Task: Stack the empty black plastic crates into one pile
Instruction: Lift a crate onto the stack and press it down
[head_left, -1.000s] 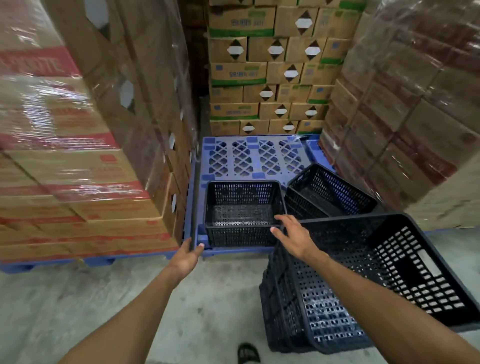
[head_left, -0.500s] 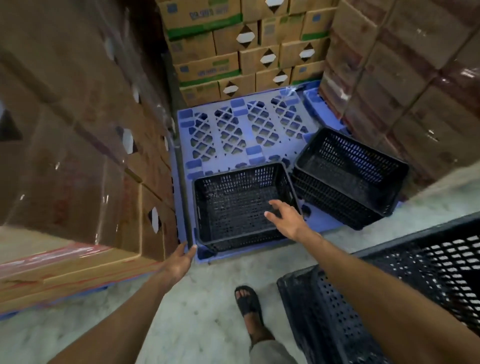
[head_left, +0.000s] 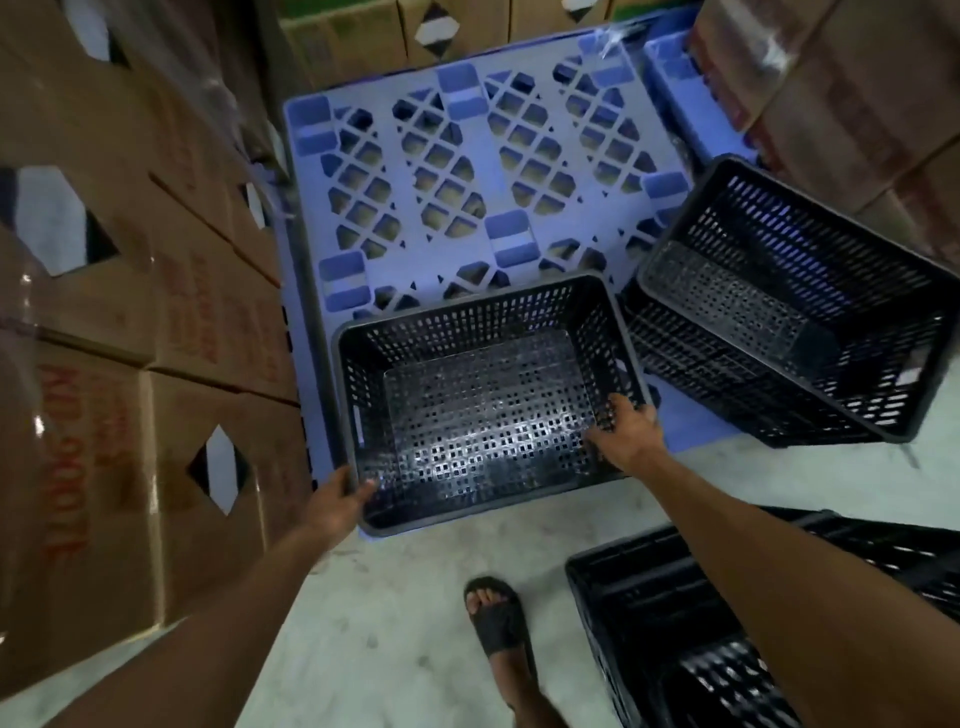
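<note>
An empty black perforated crate (head_left: 483, 405) sits at the front edge of a blue plastic pallet (head_left: 467, 171). My left hand (head_left: 337, 506) grips its near left corner rim. My right hand (head_left: 626, 434) grips its right rim, fingers curled inside the wall. A second empty black crate (head_left: 795, 312) lies tilted to the right, half on the pallet. At the bottom right stands a pile of black crates (head_left: 691, 639), partly hidden by my right forearm.
Wrapped cardboard cartons (head_left: 130, 322) tower close on the left, with more cartons (head_left: 857, 93) on the right and behind the pallet. The concrete floor (head_left: 395, 623) lies in front, with a sandalled foot (head_left: 496, 621) on it.
I have leaned closer and looked further down. Both hands moved from hovering near the front crate to gripping its rim, left at the corner, right on the right side.
</note>
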